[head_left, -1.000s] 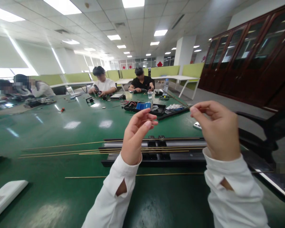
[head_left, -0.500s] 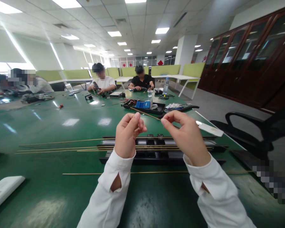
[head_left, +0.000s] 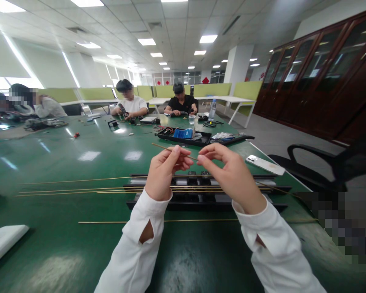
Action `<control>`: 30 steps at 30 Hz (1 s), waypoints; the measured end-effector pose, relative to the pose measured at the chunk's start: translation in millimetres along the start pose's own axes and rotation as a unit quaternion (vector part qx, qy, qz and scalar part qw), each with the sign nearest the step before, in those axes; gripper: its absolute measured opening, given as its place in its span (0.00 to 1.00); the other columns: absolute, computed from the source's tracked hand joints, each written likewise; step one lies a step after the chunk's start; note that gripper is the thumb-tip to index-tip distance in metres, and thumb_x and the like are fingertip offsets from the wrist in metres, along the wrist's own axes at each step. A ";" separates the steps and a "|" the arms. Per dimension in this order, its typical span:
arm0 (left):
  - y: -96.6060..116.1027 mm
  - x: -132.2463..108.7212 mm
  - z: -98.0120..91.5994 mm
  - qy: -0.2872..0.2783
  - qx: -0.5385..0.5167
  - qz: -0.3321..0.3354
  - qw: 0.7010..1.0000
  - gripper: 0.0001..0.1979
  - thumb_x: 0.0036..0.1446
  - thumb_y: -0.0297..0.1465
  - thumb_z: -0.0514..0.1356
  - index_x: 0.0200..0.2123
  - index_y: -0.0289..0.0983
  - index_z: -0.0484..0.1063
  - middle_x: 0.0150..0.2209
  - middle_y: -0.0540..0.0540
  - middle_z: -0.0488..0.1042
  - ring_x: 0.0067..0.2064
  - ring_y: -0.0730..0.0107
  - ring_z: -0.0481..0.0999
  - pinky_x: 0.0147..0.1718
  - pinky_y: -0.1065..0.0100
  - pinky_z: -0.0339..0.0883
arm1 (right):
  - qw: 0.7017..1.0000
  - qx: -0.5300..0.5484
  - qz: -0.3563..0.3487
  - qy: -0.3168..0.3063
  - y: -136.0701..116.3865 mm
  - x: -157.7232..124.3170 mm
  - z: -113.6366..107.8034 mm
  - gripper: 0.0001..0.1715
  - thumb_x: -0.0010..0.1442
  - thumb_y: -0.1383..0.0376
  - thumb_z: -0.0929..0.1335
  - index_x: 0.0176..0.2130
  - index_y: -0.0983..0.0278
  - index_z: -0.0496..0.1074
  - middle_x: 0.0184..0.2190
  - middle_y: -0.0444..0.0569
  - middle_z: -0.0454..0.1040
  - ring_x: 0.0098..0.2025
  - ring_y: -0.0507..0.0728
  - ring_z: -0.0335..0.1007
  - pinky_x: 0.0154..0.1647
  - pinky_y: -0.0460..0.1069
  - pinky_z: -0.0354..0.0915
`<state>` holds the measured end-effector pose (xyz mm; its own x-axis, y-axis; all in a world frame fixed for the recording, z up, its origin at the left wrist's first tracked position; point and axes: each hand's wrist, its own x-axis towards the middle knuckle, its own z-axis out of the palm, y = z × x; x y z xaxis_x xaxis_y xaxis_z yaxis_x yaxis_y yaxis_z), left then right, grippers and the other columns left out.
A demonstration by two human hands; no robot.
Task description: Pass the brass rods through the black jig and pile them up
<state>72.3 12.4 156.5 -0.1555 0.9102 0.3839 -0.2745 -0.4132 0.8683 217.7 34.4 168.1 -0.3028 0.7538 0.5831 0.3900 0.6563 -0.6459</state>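
Both my hands are raised over the green table (head_left: 64, 244), close together. My left hand (head_left: 164, 173) pinches a thin brass rod (head_left: 163, 147) between thumb and fingers; the rod sticks out to the upper left. My right hand (head_left: 230, 175) pinches the same rod just to the right of the left fingertips. Below my hands lies a long black rail assembly (head_left: 201, 199) with several brass rods (head_left: 73, 190) lying across it and to its left. One more brass rod (head_left: 110, 222) lies nearer to me.
A white phone (head_left: 264, 165) lies at the table's right edge. A black tray (head_left: 184, 138) with blue parts sits farther back. Several people work at the far side. A black office chair (head_left: 317, 167) stands to the right. A white object (head_left: 3, 242) lies at the left.
My right hand has moved left toward my left hand until the fingertips nearly meet. The brass rod between them now points out to the upper left.
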 end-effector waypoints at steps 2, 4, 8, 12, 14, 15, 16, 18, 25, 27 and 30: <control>1.9 0.9 -2.7 0.003 -0.004 0.001 1.000 0.12 0.52 0.37 0.58 0.28 0.33 0.72 0.22 0.49 0.73 0.24 0.79 0.71 0.26 0.76 0.64 | 0.998 -0.002 0.037 -0.050 7.8 2.3 -13.6 0.17 0.55 0.53 0.61 0.38 0.62 0.66 0.31 0.46 0.73 0.34 0.54 0.69 0.35 0.48 0.61; 4.7 2.0 -7.0 0.007 -0.007 0.001 1.000 0.12 0.51 0.37 0.58 0.27 0.32 0.72 0.22 0.48 0.74 0.24 0.78 0.71 0.26 0.76 0.65 | 0.991 -0.030 0.071 -0.108 20.0 4.4 -31.4 0.21 0.56 0.49 0.59 0.39 0.61 0.67 0.32 0.46 0.74 0.35 0.55 0.69 0.36 0.49 0.61; 12.8 5.6 -22.9 0.018 -0.008 -0.001 1.000 0.12 0.48 0.37 0.60 0.27 0.32 0.72 0.22 0.47 0.74 0.23 0.77 0.72 0.25 0.76 0.66 | 0.972 -0.100 0.128 -0.172 52.1 6.5 -67.8 0.31 0.55 0.43 0.54 0.34 0.63 0.69 0.31 0.49 0.75 0.41 0.59 0.68 0.43 0.49 0.58; 21.7 10.1 -47.1 0.057 -0.010 0.011 0.998 0.11 0.50 0.35 0.60 0.27 0.32 0.72 0.21 0.48 0.73 0.23 0.77 0.72 0.25 0.76 0.67 | 0.948 -0.144 0.217 -0.183 80.7 5.4 -91.8 0.37 0.54 0.41 0.50 0.37 0.66 0.67 0.24 0.51 0.74 0.37 0.59 0.68 0.43 0.50 0.56; 25.9 11.5 -59.5 0.074 -0.014 0.016 0.997 0.10 0.52 0.33 0.58 0.27 0.32 0.72 0.20 0.48 0.73 0.23 0.78 0.72 0.26 0.76 0.67 | 0.935 -0.162 0.253 -0.191 91.9 4.1 -98.9 0.38 0.54 0.40 0.49 0.36 0.67 0.66 0.23 0.52 0.74 0.35 0.59 0.68 0.43 0.50 0.55; 28.0 11.9 -65.2 0.084 -0.018 0.019 0.996 0.10 0.53 0.32 0.56 0.27 0.32 0.72 0.20 0.49 0.72 0.23 0.78 0.72 0.25 0.76 0.67 | 0.927 -0.172 0.273 -0.193 96.9 3.5 -101.5 0.39 0.53 0.40 0.49 0.36 0.67 0.66 0.22 0.52 0.74 0.35 0.60 0.68 0.43 0.50 0.55; 30.1 12.2 -70.5 0.096 -0.022 0.020 0.995 0.10 0.54 0.31 0.56 0.26 0.32 0.72 0.20 0.49 0.72 0.23 0.78 0.71 0.25 0.76 0.67 | 0.920 -0.177 0.290 -0.197 101.4 3.0 -103.6 0.39 0.53 0.39 0.49 0.35 0.67 0.67 0.23 0.53 0.75 0.36 0.60 0.68 0.43 0.51 0.54; 34.2 12.1 -79.8 0.124 -0.028 0.022 0.992 0.11 0.55 0.30 0.55 0.25 0.31 0.72 0.19 0.48 0.71 0.23 0.78 0.71 0.25 0.76 0.67 | 0.909 -0.181 0.313 -0.207 108.8 2.6 -106.0 0.40 0.52 0.39 0.49 0.34 0.67 0.67 0.23 0.53 0.75 0.38 0.61 0.68 0.45 0.52 0.54; 44.5 9.2 -110.2 0.168 -0.041 0.014 0.985 0.15 0.58 0.28 0.49 0.24 0.31 0.72 0.17 0.47 0.69 0.22 0.77 0.69 0.25 0.74 0.68 | 0.902 -0.125 0.315 -0.266 113.2 3.3 -99.6 0.39 0.53 0.40 0.50 0.31 0.68 0.69 0.20 0.53 0.76 0.36 0.61 0.71 0.46 0.53 0.57; 46.3 7.4 -120.0 0.176 -0.053 0.010 0.983 0.17 0.59 0.27 0.47 0.24 0.30 0.71 0.17 0.47 0.69 0.22 0.77 0.69 0.25 0.74 0.68 | 0.899 -0.109 0.314 -0.286 109.8 2.8 -96.9 0.38 0.53 0.41 0.51 0.31 0.68 0.69 0.19 0.52 0.76 0.35 0.61 0.71 0.45 0.53 0.59; 49.0 4.0 -134.3 0.188 -0.070 0.009 0.980 0.18 0.60 0.27 0.46 0.25 0.30 0.71 0.17 0.47 0.68 0.22 0.77 0.68 0.25 0.73 0.68 | 0.897 -0.092 0.313 -0.297 106.0 1.8 -95.1 0.37 0.53 0.41 0.52 0.31 0.68 0.69 0.17 0.51 0.75 0.31 0.60 0.72 0.41 0.53 0.61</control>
<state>-69.2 -8.1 158.4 -0.4927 0.8382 0.2339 -0.3909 -0.4533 0.8011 341.2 102.4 147.6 -0.3639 0.8925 -0.2663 0.7655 0.1237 -0.6315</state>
